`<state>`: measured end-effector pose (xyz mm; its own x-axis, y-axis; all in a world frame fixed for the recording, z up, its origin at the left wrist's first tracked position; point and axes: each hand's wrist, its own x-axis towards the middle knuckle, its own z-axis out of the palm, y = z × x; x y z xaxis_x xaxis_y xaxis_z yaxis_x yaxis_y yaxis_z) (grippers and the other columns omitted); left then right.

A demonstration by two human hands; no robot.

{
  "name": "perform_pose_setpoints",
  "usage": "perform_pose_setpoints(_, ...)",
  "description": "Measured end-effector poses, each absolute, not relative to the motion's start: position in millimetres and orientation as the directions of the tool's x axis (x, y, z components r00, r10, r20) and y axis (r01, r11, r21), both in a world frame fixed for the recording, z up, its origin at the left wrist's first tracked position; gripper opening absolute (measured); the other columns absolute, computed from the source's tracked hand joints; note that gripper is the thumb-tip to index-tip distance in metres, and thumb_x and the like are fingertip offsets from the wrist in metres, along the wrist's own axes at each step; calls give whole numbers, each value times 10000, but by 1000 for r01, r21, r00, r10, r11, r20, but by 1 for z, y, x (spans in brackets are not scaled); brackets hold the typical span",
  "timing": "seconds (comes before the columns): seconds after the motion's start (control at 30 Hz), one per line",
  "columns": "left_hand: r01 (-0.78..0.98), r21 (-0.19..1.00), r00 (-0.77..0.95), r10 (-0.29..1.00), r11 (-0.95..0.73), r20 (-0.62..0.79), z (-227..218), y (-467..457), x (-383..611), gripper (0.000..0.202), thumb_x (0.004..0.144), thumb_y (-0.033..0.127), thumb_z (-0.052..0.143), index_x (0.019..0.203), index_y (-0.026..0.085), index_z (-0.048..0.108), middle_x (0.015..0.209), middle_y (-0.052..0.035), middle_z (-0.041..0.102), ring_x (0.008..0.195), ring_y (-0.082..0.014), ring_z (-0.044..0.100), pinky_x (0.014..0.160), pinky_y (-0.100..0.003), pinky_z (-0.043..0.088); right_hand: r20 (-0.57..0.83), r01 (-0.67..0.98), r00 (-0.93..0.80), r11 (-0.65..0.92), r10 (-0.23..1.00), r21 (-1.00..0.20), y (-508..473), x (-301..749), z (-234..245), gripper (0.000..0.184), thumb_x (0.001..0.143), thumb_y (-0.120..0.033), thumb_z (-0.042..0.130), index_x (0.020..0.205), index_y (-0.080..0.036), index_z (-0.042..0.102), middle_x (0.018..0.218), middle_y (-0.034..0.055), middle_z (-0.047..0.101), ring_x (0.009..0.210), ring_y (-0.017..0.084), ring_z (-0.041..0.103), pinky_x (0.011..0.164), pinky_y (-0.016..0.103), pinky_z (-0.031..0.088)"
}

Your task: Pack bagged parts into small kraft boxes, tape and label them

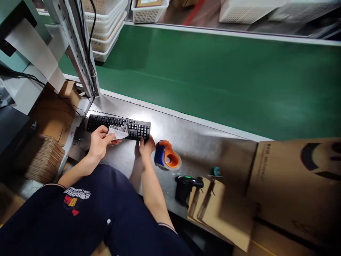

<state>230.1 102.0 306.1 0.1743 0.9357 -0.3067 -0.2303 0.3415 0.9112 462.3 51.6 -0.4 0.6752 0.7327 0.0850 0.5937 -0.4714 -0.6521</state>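
Observation:
My left hand (100,141) pinches a white barcode label (118,132) between thumb and fingers, over the front edge of a black keyboard (106,121). At the keyboard's near right corner is my right hand (147,146), its thumb at the front edge and its fingers curled around the side, closed on that corner. Part of its fingers is hidden. Just right of this hand, an orange and blue tape dispenser (167,156) lies on the metal table (199,149).
A black handheld scanner (186,186) stands by brown cardboard pieces (221,209) at the front right. A large carton (287,185) fills the right side. Beyond the table runs a green conveyor belt (207,78), with stacked white baskets (106,33) beside a metal post (80,53).

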Motion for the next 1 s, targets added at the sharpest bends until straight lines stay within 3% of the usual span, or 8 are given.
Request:
perform_pose_setpoints(0.17, -223, 918, 175, 940, 327, -292, 307, 101, 229, 552, 597, 417, 933, 734, 218, 437, 671, 28, 732, 512, -175, 731, 477, -235, 587, 94, 633, 644, -460, 759, -623, 47, 459, 7, 564, 997, -464, 452, 1434, -133, 580, 1522, 243, 550, 1397, 362, 505, 1172, 568, 398)
perform_pose_setpoints(0.3, -238, 918, 180, 943, 317, -279, 305, 101, 230, 535, 609, 390, 926, 733, 217, 435, 698, 24, 744, 505, -169, 726, 474, -232, 584, 133, 712, 563, -398, 815, -578, 55, 452, 15, 471, 1001, -437, 500, 1370, -192, 661, 1581, 193, 488, 1475, 342, 416, 1209, 547, 365)
perform_pose_setpoints(0.6, -227, 921, 162, 945, 316, -284, 305, 103, 230, 499, 612, 362, 904, 731, 218, 441, 675, 15, 743, 522, -205, 745, 459, -241, 580, 81, 736, 543, -426, 836, -526, 88, 451, 28, 409, 1017, -419, 535, 1361, -237, 662, 1674, 159, 366, 1531, 352, 310, 1212, 603, 328)
perform_pose_setpoints(0.8, -241, 915, 157, 944, 322, -291, 302, 107, 230, 540, 603, 387, 916, 727, 220, 417, 665, 23, 739, 536, -218, 756, 469, -254, 594, 140, 715, 585, -426, 799, -554, 58, 439, 31, 461, 1020, -455, 510, 1395, -223, 647, 1651, 172, 383, 1528, 358, 319, 1212, 614, 335)
perform_pose_setpoints(1.0, -255, 905, 185, 936, 340, -300, 296, 107, 232, 523, 602, 381, 923, 717, 213, 442, 688, 24, 753, 536, -179, 745, 506, -245, 607, 49, 683, 614, -499, 788, -534, 27, 421, 19, 482, 1016, -477, 495, 1398, -228, 652, 1657, 173, 365, 1533, 375, 270, 1219, 644, 281)
